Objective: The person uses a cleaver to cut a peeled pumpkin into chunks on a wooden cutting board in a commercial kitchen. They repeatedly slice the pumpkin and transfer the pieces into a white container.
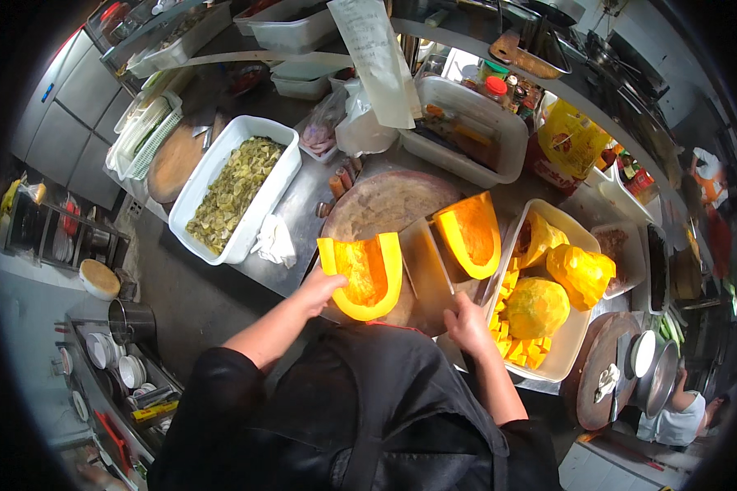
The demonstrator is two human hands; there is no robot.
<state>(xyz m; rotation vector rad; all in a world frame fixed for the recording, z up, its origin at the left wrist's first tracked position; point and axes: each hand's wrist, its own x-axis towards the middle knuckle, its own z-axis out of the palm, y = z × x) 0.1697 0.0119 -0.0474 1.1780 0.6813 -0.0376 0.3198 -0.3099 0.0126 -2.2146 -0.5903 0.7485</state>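
A hollowed, U-shaped pumpkin piece (368, 279) with bright orange flesh is in the grip of my left hand (322, 288), at its left side. My right hand (468, 324) is closed around the handle of a broad cleaver (427, 264); the handle itself is mostly hidden by the fingers. To the right of the blade stands a second hollowed pumpkin piece (468, 236). Whether the blade touches it I cannot tell. Beneath them lies a round wooden chopping block (387, 199). A white tub (574, 362) at the right holds peeled pumpkin chunks (537, 307) and small cut cubes (519, 350).
Left of the block, a white tub (181, 224) holds chopped green vegetables (236, 190), with a crumpled white cloth (274, 240) beside it. Behind the block sits a translucent tub (467, 166). Another block (589, 368) carries a cleaver (621, 374). A person (678, 411) is at the far right.
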